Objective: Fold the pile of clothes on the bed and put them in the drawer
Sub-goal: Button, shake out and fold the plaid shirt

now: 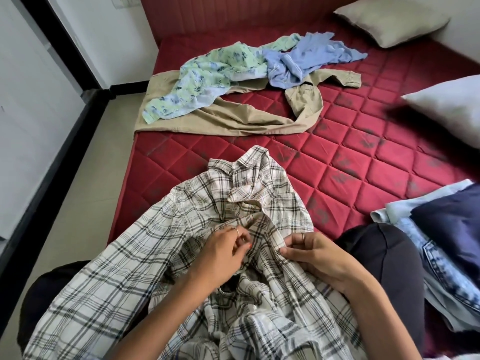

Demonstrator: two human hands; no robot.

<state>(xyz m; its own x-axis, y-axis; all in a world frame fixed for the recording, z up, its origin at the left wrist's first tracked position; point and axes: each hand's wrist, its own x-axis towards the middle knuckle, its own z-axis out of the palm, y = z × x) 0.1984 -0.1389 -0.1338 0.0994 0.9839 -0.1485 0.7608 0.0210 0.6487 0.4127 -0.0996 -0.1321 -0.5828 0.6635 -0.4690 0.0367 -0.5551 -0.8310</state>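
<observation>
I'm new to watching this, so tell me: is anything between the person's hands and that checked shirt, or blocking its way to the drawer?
Nothing separates them: the left hand and right hand both pinch the plaid shirt lying across the lap at its front placket. No drawer shows in this view, so its path cannot be judged.

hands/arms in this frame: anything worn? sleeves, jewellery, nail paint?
Both forearms are bare, no sleeves in view. The left hand wears a thin ring on one of its fingers, and one nail shows orange-red polish. The right hand wears a thin ring too. No watch, bracelet or gloves visible on either wrist.
</observation>
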